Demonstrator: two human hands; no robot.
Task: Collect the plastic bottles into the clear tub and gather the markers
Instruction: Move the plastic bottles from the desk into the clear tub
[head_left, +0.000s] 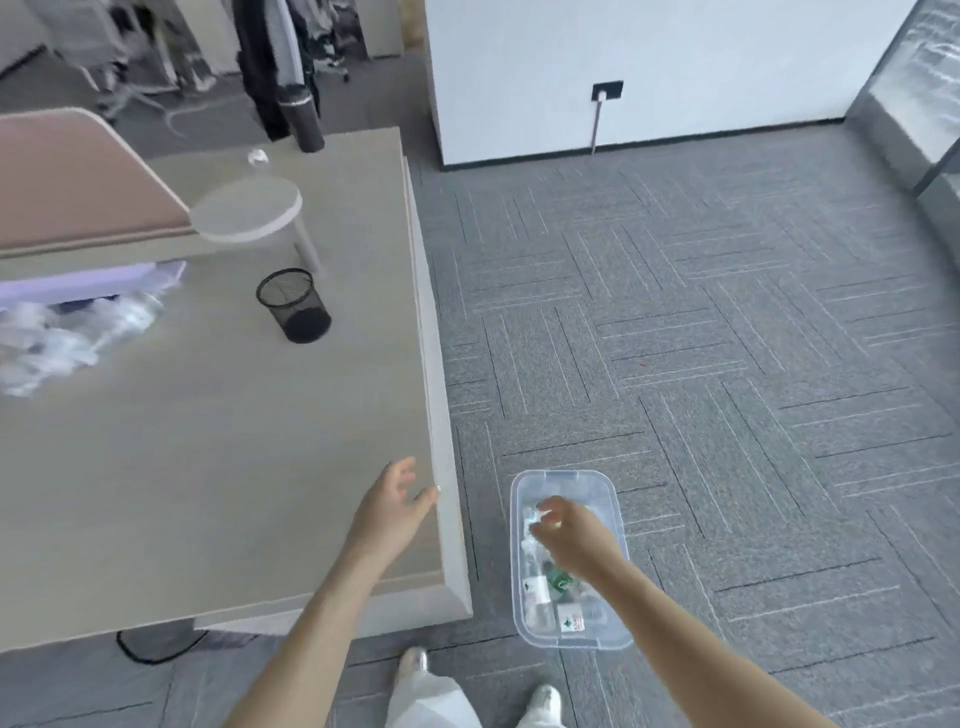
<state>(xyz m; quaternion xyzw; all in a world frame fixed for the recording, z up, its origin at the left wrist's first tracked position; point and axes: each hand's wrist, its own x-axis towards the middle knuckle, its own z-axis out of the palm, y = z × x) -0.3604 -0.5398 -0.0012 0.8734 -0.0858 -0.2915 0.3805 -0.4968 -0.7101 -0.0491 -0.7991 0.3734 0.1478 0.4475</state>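
1. Right hand (563, 535): its grip hangs directly over the clear tub (613, 499); fingers curled loosely around a blurred clear object, whether held or let go cannot be told.
2. Clear tub: thin, glossy, round-cornered plastic, on the carpet floor (727, 338) below this grip; long axis running away from the person.
3. Plastic bottles (537, 597): transparent, labelled, lying lengthwise in the tub, nearer the person than the grip.
4. Left hand (397, 501): spread, empty, above the matte surface (208, 441) edge.
5. Markers: none visible; mesh cup (293, 304) far ahead of the left grip.
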